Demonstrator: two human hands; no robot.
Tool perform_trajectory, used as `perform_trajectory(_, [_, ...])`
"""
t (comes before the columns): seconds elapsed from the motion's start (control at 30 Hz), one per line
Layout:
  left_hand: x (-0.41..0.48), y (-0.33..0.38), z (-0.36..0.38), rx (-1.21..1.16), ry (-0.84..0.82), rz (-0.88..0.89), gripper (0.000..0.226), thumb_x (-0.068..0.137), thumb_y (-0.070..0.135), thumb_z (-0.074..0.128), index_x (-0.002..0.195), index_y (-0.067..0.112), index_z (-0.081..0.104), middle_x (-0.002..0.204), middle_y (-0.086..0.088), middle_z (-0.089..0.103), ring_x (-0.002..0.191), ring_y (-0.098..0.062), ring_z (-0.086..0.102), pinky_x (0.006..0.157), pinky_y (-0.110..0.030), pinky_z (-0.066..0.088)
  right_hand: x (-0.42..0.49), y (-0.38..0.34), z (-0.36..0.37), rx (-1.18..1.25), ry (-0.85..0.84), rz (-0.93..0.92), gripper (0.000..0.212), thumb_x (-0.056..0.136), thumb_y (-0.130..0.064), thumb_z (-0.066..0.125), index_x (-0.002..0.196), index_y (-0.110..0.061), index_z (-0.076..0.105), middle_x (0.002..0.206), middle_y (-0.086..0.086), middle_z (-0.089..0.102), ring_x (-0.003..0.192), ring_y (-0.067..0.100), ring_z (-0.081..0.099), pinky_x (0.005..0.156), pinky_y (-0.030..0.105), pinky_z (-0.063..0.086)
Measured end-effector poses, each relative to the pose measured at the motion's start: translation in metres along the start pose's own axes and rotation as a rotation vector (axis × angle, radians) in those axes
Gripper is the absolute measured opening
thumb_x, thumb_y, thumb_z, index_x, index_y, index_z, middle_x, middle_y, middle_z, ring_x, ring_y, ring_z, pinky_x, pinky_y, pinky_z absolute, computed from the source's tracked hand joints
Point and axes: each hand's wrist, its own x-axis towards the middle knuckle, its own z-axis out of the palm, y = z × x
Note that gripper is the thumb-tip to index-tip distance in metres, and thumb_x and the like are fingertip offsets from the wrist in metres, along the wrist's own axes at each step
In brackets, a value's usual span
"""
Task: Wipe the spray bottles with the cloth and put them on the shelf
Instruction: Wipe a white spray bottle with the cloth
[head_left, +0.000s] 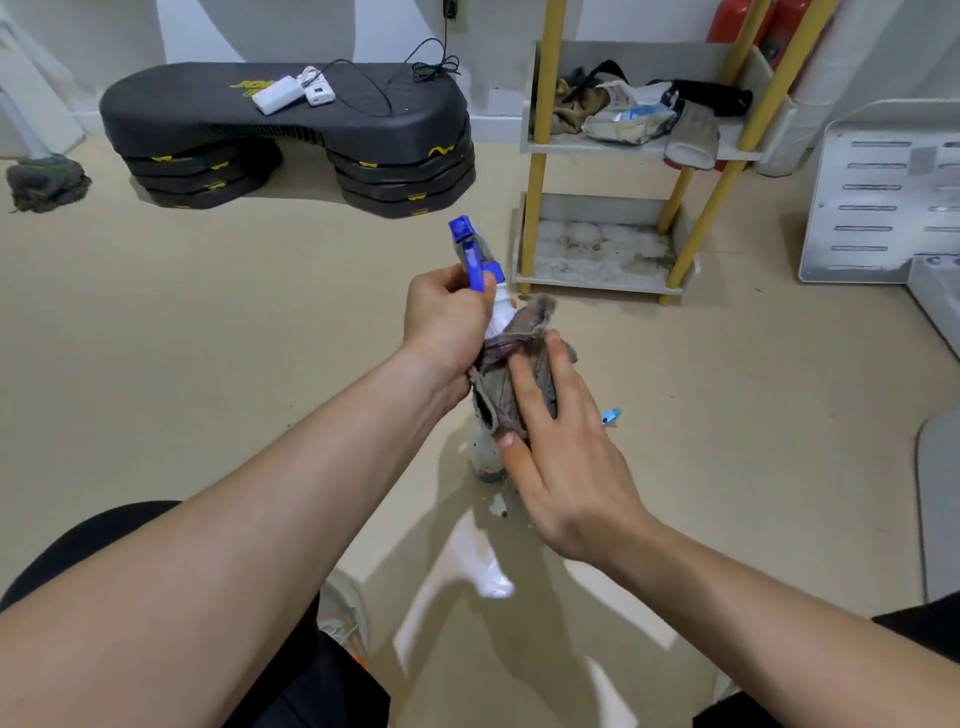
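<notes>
A black step platform (285, 119) stands by the far wall. To its right is one shelf (597, 149) with yellow posts and two white tiers in view. The upper tier carries rags and a crumpled bag, and the lower is stained.

Two hands meet above the beige floor (208, 312), in front of the shelf. The left hand (447, 317) grips the neck of one spray bottle (475, 254). This bottle has a white body and a bright blue trigger head, and it tilts up and away. The right hand (566, 457) clasps one grey, frayed cloth (511, 374), which is wrapped round the bottle's lower body.

A second pale bottle (485, 460) stands on the floor beneath the hands, mostly hidden. One small blue piece (612, 416) lies on the floor to its right.
</notes>
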Motion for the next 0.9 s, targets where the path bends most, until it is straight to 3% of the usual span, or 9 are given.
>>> perform_trajectory(0.13, [-0.013,-0.006,0.012,-0.013,-0.155,-0.006,0.016,0.092,-0.005,0.061,0.085,0.007,0.07,0.07,-0.004,0.068,0.065,-0.019,0.064,0.067,-0.031,0.053,0.031,0.014,-0.016,0.377,0.09,0.186,0.044,0.102,-0.039,0.034,0.145,-0.034,0.039,0.142,0.0,0.049,0.129,0.02,0.046,0.095,0.035,0.039])
perform_trajectory(0.2, [-0.016,-0.007,0.014,-0.015,-0.189,0.003,0.014,0.091,-0.005,0.062,0.088,0.006,0.07,0.075,-0.005,0.068,0.072,-0.021,0.063,0.074,-0.04,0.054,0.04,0.018,-0.023,0.59,0.06,0.326,0.028,0.106,-0.04,0.035,0.124,-0.033,0.054,0.122,-0.004,0.063,0.115,0.019,0.056,0.089,0.036,0.042])
perform_trajectory(0.3, [-0.01,0.001,0.009,-0.062,-0.17,0.0,0.019,0.094,-0.006,0.057,0.083,0.006,0.068,0.077,-0.011,0.061,0.073,-0.025,0.055,0.075,-0.041,0.05,0.035,0.013,-0.027,0.94,0.017,0.544,0.036,0.107,-0.047,0.035,0.102,-0.028,0.066,0.099,-0.005,0.074,0.095,0.015,0.067,0.085,0.032,0.048])
perform_trajectory(0.4, [-0.001,0.006,0.0,-0.155,-0.109,-0.044,0.017,0.1,0.003,0.054,0.089,0.006,0.066,0.089,-0.013,0.053,0.084,-0.027,0.042,0.077,-0.038,0.041,0.024,0.007,-0.019,0.988,0.006,0.582,0.043,0.109,-0.047,0.029,0.102,-0.026,0.066,0.104,-0.006,0.072,0.105,0.015,0.066,0.095,0.032,0.048])
perform_trajectory(0.53, [-0.004,0.0,0.002,-0.216,-0.103,-0.056,0.025,0.105,0.011,0.048,0.088,0.005,0.066,0.075,-0.005,0.065,0.075,-0.022,0.057,0.068,-0.029,0.051,0.019,0.004,-0.016,0.421,0.146,0.132,0.062,0.097,-0.057,0.023,0.146,-0.024,0.041,0.138,0.001,0.051,0.124,0.018,0.049,0.102,0.036,0.04])
perform_trajectory(0.6, [-0.009,-0.003,0.008,-0.195,-0.142,-0.05,0.028,0.106,0.01,0.046,0.088,0.003,0.066,0.073,-0.006,0.07,0.069,-0.02,0.065,0.069,-0.029,0.056,0.025,0.001,-0.02,0.209,0.118,0.057,0.069,0.091,-0.057,0.021,0.153,-0.026,0.029,0.142,0.005,0.045,0.125,0.026,0.048,0.101,0.044,0.043])
perform_trajectory(0.73, [-0.012,-0.004,0.012,-0.152,-0.172,-0.045,0.025,0.104,0.005,0.048,0.087,0.005,0.066,0.074,-0.007,0.069,0.069,-0.022,0.065,0.069,-0.03,0.054,0.039,-0.004,-0.029,0.451,0.14,0.201,0.033,0.103,-0.044,0.033,0.11,-0.023,0.057,0.106,0.003,0.064,0.1,0.025,0.057,0.081,0.036,0.045])
perform_trajectory(0.8, [-0.012,-0.006,0.01,-0.1,-0.179,-0.044,0.024,0.105,0.011,0.05,0.089,0.009,0.069,0.084,-0.009,0.067,0.078,-0.025,0.059,0.075,-0.036,0.049,0.041,0.001,-0.035,0.673,0.136,0.442,0.037,0.107,-0.038,0.036,0.084,-0.02,0.059,0.084,0.0,0.064,0.081,0.022,0.056,0.066,0.031,0.039])
perform_trajectory(0.9, [-0.012,-0.005,0.006,-0.086,-0.181,-0.065,0.022,0.104,0.018,0.053,0.095,0.01,0.072,0.096,-0.011,0.065,0.087,-0.025,0.053,0.077,-0.041,0.048,0.037,0.007,-0.036,0.832,0.113,0.716,0.046,0.106,-0.041,0.041,0.07,-0.015,0.051,0.068,0.002,0.053,0.067,0.023,0.047,0.064,0.033,0.032])
